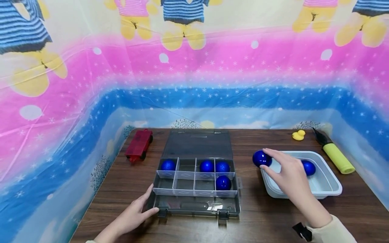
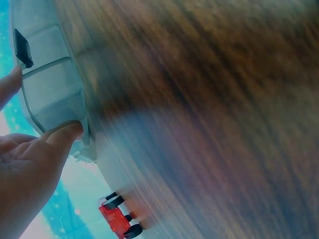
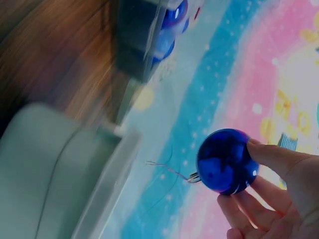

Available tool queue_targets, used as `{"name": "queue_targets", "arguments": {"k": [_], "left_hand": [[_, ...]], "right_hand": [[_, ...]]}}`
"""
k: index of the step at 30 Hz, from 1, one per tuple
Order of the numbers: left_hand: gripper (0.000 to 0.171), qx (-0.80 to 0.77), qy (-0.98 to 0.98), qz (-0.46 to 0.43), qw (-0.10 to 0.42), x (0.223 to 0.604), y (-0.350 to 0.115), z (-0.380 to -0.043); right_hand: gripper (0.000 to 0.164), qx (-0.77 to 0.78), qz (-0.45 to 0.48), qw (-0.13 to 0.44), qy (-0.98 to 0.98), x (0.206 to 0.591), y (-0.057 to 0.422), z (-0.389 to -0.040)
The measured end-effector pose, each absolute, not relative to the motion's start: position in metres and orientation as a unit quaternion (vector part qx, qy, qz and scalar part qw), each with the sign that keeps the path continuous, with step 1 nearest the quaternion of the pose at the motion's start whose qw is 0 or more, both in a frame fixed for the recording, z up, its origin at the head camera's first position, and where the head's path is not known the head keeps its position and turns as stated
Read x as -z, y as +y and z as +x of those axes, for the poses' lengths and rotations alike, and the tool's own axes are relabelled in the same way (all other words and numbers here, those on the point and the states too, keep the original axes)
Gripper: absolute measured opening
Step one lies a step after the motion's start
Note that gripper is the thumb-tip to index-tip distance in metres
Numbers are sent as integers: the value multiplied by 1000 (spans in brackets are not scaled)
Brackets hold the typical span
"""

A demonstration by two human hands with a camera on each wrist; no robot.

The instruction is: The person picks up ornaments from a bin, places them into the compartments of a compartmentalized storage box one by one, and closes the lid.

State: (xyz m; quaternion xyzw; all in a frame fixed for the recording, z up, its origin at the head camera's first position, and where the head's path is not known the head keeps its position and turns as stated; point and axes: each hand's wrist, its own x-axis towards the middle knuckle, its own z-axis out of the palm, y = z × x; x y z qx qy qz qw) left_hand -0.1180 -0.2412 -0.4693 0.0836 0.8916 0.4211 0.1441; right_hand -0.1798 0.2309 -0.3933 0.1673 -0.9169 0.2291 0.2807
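My right hand point(image 1: 287, 170) pinches a shiny blue Christmas ball point(image 1: 262, 159) between thumb and fingers, above the left rim of a pale grey basin point(image 1: 326, 192). In the right wrist view a thin string hangs from the metal cap of that ball point(image 3: 228, 162). Another blue ball point(image 1: 309, 167) lies in the basin. Spread at the left front corner of a dark divided box point(image 1: 194, 212), my left hand point(image 1: 133, 214) touches its side with straight fingers. The box lid is laid back. Several blue balls point(image 1: 207, 166) sit in its compartments, three in the back row and one in the middle row at right.
A red toy car point(image 1: 139, 145) stands at the back left of the wooden table point(image 1: 249, 222). Behind the basin are a yellow rubber duck point(image 1: 299, 135) and a yellow-green hand pump point(image 1: 337, 157) with a black nozzle. A printed cloth point(image 1: 231, 74) hangs around the table.
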Motion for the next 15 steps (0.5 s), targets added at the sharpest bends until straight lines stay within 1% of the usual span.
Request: {"name": "queue_targets", "arguments": {"k": [4, 9, 15], "left_hand": [[87, -421, 892, 83, 144, 470, -242, -118], [87, -420, 893, 84, 141, 471, -242, -119], [86, -423, 892, 86, 138, 471, -242, -119]], "right_hand": [[54, -234, 205, 266, -913, 395, 217, -182], [56, -240, 256, 263, -899, 396, 205, -184], [53, -266, 284, 239, -889, 401, 185, -185]]}}
